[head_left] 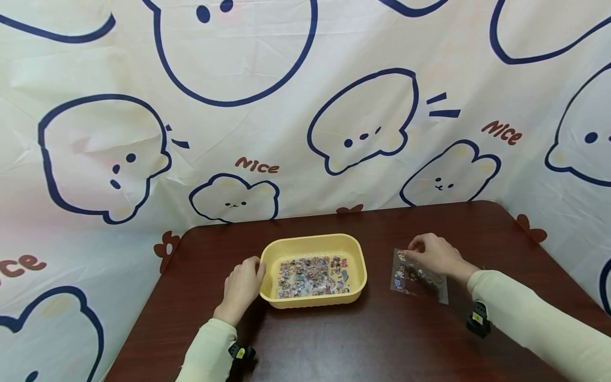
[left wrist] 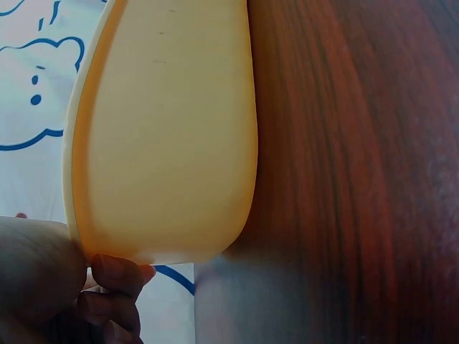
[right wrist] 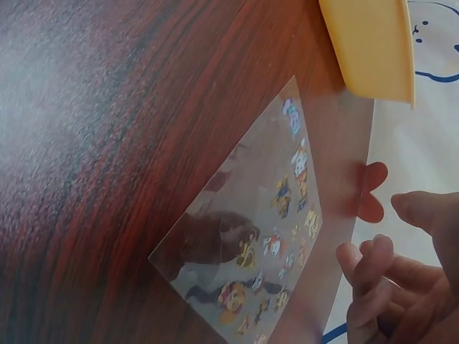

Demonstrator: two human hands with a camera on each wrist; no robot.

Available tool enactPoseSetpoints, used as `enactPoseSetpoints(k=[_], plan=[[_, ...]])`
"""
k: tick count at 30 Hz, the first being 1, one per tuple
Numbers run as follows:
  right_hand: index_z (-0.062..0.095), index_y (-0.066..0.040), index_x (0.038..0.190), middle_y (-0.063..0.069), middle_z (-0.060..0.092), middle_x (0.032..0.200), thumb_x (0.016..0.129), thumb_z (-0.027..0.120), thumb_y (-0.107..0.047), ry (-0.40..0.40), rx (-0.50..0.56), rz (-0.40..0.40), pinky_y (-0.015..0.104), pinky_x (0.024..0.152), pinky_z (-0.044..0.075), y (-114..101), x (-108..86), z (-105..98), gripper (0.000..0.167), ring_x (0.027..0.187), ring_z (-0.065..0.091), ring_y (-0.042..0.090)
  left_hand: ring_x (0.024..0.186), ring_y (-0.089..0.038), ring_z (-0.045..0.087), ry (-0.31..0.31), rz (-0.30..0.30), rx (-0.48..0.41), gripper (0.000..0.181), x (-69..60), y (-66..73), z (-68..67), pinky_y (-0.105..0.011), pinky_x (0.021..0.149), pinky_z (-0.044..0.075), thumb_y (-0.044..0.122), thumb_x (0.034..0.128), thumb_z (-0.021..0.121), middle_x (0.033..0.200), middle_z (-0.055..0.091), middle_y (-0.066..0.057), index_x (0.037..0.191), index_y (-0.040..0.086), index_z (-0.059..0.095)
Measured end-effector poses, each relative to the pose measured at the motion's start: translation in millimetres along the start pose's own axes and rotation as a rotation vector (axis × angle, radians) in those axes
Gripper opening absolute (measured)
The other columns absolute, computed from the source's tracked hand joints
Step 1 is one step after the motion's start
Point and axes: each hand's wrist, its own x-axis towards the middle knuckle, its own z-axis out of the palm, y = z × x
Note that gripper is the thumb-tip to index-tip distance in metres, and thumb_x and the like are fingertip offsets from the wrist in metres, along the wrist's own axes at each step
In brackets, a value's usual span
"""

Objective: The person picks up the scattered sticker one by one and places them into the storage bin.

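Observation:
My left hand (head_left: 241, 286) holds the left end of a yellow plastic basin (head_left: 317, 302), thumb at the rim and fingers curled against the outside. Inside the basin lies a layer of small colourful cartoon stickers (head_left: 310, 276). To the right, a clear sticker sheet (right wrist: 229, 186) lies flat on the table, with small cartoon figures along one side and a mostly bare part beside them. My right hand (head_left: 436, 255) is just above the sheet's far edge. In the right wrist view its thumb and loosely bent fingers stand apart, with nothing between them.
The dark brown wooden table (head_left: 363, 345) reaches back to a white cloth (head_left: 286, 132) printed with blue cartoon outlines. A black wrist strap device (head_left: 478, 319) sits on the right forearm, and a similar one (head_left: 242, 351) on the left.

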Motion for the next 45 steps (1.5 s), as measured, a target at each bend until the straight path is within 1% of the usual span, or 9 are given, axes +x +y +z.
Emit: enactPoseSetpoints(k=[5, 11, 21, 23, 28, 31, 35, 41, 45], plan=[[0.071, -0.005, 0.104, 0.010, 0.071, 0.097, 0.096, 0.067, -0.034, -0.009, -0.011, 0.006, 0.032, 0.059, 0.043, 5.3, 0.5, -0.4, 0.031, 0.075, 0.058, 0.018, 0.071, -0.029, 0.068, 0.006, 0.004, -0.003, 0.031, 0.0, -0.1, 0.1, -0.047, 0.061, 0.051, 0.026, 0.1020, 0.057, 0.097, 0.075, -0.018, 0.116, 0.002, 0.070], [0.070, -0.004, 0.105, 0.007, 0.069, 0.092, 0.095, 0.068, -0.036, -0.035, -0.011, 0.017, 0.033, 0.057, 0.041, 9.6, -0.7, -1.7, 0.034, 0.072, 0.056, 0.017, 0.069, -0.028, 0.067, -0.003, 0.004, 0.000, 0.032, -0.2, -0.1, 0.7, -0.046, 0.060, 0.050, 0.027, 0.1020, 0.057, 0.096, 0.075, -0.018, 0.117, 0.002, 0.070], [0.069, -0.003, 0.107, 0.006, 0.067, 0.089, 0.094, 0.069, -0.033, -0.057, -0.022, 0.036, 0.033, 0.059, 0.041, 19.5, 2.1, -0.2, 0.034, 0.074, 0.057, 0.018, 0.070, -0.027, 0.067, -0.004, 0.005, -0.004, 0.032, -0.1, -0.2, 0.7, -0.046, 0.060, 0.050, 0.027, 0.1019, 0.057, 0.096, 0.075, -0.018, 0.116, 0.002, 0.070], [0.069, -0.002, 0.108, 0.008, 0.068, 0.091, 0.093, 0.069, -0.033, -0.060, -0.032, 0.034, 0.034, 0.060, 0.041, 21.0, 2.4, -0.5, 0.034, 0.075, 0.058, 0.019, 0.070, -0.027, 0.067, -0.003, 0.006, -0.005, 0.032, 0.0, -0.3, 1.0, -0.046, 0.060, 0.050, 0.027, 0.1019, 0.057, 0.096, 0.075, -0.018, 0.116, 0.002, 0.070], [0.068, -0.001, 0.111, 0.019, 0.071, 0.108, 0.092, 0.071, -0.034, -0.069, -0.063, 0.041, 0.038, 0.066, 0.047, 23.8, 2.0, -1.1, 0.039, 0.083, 0.062, 0.023, 0.069, -0.027, 0.067, -0.005, 0.007, -0.004, 0.032, 0.5, -0.4, 1.5, -0.045, 0.059, 0.050, 0.027, 0.1022, 0.057, 0.095, 0.075, -0.017, 0.116, 0.002, 0.070], [0.067, 0.001, 0.114, 0.024, 0.069, 0.115, 0.090, 0.074, -0.035, -0.071, -0.081, 0.040, 0.044, 0.071, 0.051, 25.6, 1.4, -1.6, 0.044, 0.090, 0.064, 0.028, 0.068, -0.026, 0.066, -0.010, 0.005, -0.003, 0.032, 0.7, 0.1, 1.2, -0.045, 0.059, 0.049, 0.027, 0.1023, 0.056, 0.095, 0.075, -0.017, 0.117, 0.002, 0.070], [0.064, 0.006, 0.119, 0.028, 0.066, 0.119, 0.087, 0.078, -0.033, -0.079, -0.118, 0.022, 0.052, 0.077, 0.052, 29.1, 0.6, -1.7, 0.052, 0.098, 0.065, 0.033, 0.066, -0.025, 0.065, -0.011, 0.007, -0.004, 0.032, 1.0, 0.5, 0.7, -0.044, 0.058, 0.049, 0.027, 0.1023, 0.056, 0.093, 0.074, -0.017, 0.117, 0.002, 0.070], [0.061, 0.010, 0.123, 0.029, 0.065, 0.120, 0.082, 0.083, -0.027, -0.094, -0.169, -0.014, 0.051, 0.077, 0.051, 30.9, -0.8, -1.2, 0.059, 0.094, 0.061, 0.030, 0.067, -0.025, 0.065, -0.010, 0.003, -0.003, 0.032, 0.7, -0.1, 0.4, -0.044, 0.058, 0.049, 0.027, 0.1023, 0.056, 0.093, 0.074, -0.016, 0.116, 0.002, 0.070], [0.062, 0.010, 0.122, 0.026, 0.066, 0.116, 0.080, 0.085, -0.027, -0.103, -0.188, -0.011, 0.048, 0.075, 0.050, 29.4, -1.3, -1.6, 0.060, 0.089, 0.058, 0.028, 0.069, -0.026, 0.066, -0.009, 0.000, -0.002, 0.032, -0.1, -0.3, 0.0, -0.045, 0.060, 0.050, 0.027, 0.1022, 0.057, 0.095, 0.075, -0.017, 0.117, 0.002, 0.070]])
